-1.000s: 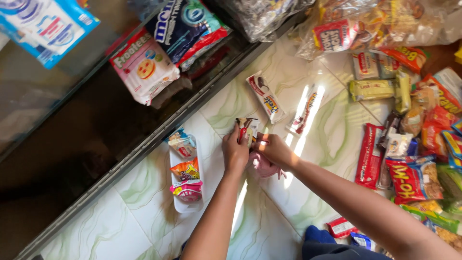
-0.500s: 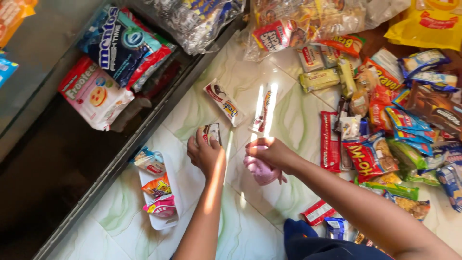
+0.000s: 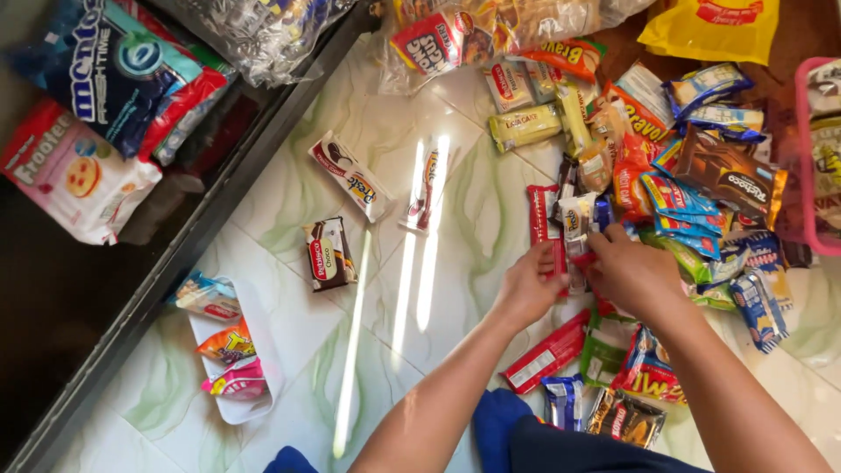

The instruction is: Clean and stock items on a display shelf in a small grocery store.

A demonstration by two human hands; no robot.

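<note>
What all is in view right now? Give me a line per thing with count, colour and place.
tiled floor: one, white with green veins, under everything
white tray: one, lower left, holding three small packets, blue, orange and pink
brown snack packet: one, alone on the floor left of centre
white wrapped snacks: two, lying apart at upper centre
pile of snack packets: too many to count, red, blue, yellow, brown and green, right half of the floor
yellow bag: one, top right
pink basket: one, right edge, partly cut off
dark shelf: one, left, with a blue pack, a red pack and a white biscuit bag
left hand: on the red packets at the pile's edge
right hand: beside it, on the same packets
</note>
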